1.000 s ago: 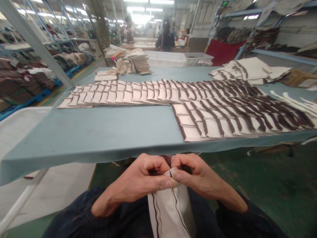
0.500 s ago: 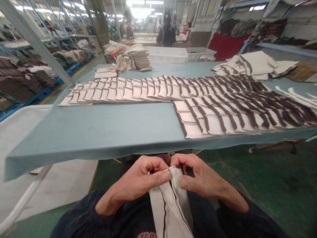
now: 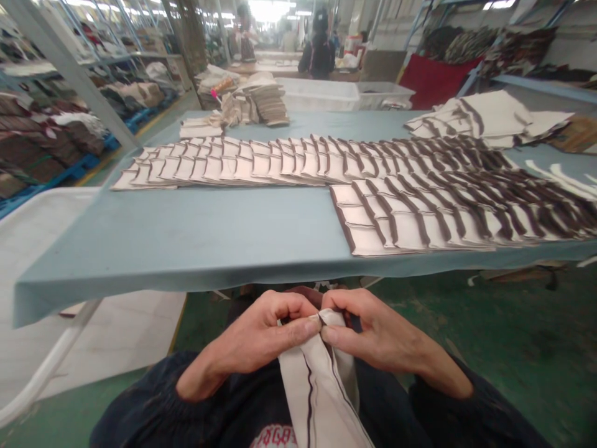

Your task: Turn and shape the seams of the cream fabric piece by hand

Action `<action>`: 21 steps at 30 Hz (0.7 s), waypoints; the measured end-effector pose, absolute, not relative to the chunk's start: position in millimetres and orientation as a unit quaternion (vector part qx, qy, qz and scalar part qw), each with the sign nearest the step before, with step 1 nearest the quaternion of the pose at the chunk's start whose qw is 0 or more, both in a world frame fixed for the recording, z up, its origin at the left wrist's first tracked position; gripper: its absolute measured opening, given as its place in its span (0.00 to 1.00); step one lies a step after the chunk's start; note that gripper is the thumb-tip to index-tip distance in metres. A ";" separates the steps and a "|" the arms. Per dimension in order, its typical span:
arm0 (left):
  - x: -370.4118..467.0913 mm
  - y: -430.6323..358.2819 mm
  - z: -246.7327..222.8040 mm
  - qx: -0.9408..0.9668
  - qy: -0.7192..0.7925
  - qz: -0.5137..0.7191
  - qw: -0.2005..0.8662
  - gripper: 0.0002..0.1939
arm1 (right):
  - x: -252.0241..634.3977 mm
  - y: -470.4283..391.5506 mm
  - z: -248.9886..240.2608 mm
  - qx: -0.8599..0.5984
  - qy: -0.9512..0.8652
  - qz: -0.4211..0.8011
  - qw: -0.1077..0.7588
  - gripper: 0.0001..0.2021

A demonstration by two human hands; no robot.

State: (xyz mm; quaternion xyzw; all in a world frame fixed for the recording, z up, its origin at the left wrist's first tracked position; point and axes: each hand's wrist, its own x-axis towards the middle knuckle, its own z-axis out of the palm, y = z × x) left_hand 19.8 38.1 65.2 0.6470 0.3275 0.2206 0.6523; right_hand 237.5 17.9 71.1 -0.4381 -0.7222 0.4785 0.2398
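At the bottom centre of the frame both hands meet over a pale fabric piece [image 3: 317, 386] with a thin dark stripe running down it. The left hand [image 3: 261, 339] pinches the top edge of the fabric between thumb and curled fingers, and the right hand [image 3: 373, 339] grips the same edge just beside it, thumb pressed on top, so the two thumbs nearly touch. The fabric hangs down from the hands over the person's dark sleeves and lap, below the near edge of the blue table [image 3: 196, 230].

Across the middle of the frame, on the table, lie long overlapping rows of cut pieces [image 3: 261, 165], pale with dark trim; a second row [image 3: 420, 221] sits nearer, right of centre. A looser pile of pieces [image 3: 485, 118] rests in the upper right, and a stack [image 3: 263, 102] stands at the upper centre, near white bins [image 3: 321, 93]. Racks of folded material [image 3: 69, 130] fill the upper left. Far off at the top, a person in dark clothes [image 3: 319, 53] stands at another table
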 end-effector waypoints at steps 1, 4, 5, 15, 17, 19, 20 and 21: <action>19.8 38.0 65.4 0.657 0.334 0.218 0.640 0.20 | 237.2 17.9 70.4 -0.438 -0.725 0.476 0.238 0.08; 21.3 37.2 66.3 0.679 0.360 0.216 0.602 0.15 | 235.7 17.9 67.1 -0.440 -0.737 0.456 0.236 0.11; 22.2 36.7 66.7 0.684 0.369 0.219 0.590 0.14 | 235.0 18.0 65.6 -0.441 -0.742 0.446 0.236 0.11; 34.2 28.3 65.0 0.648 0.410 0.281 0.577 0.11 | 231.3 19.0 50.0 -0.443 -0.752 0.417 0.253 0.16; 34.4 27.2 61.9 0.648 0.407 0.291 0.575 0.10 | 230.0 17.6 48.1 -0.445 -0.747 0.424 0.253 0.17; 33.2 26.7 58.5 0.642 0.405 0.300 0.578 0.10 | 228.2 16.4 46.9 -0.443 -0.739 0.438 0.255 0.19; 32.1 26.7 56.9 0.639 0.402 0.299 0.583 0.10 | 227.5 16.0 46.5 -0.442 -0.735 0.446 0.258 0.20; 30.8 26.9 55.5 0.637 0.398 0.296 0.590 0.11 | 226.9 15.9 46.0 -0.440 -0.729 0.455 0.259 0.20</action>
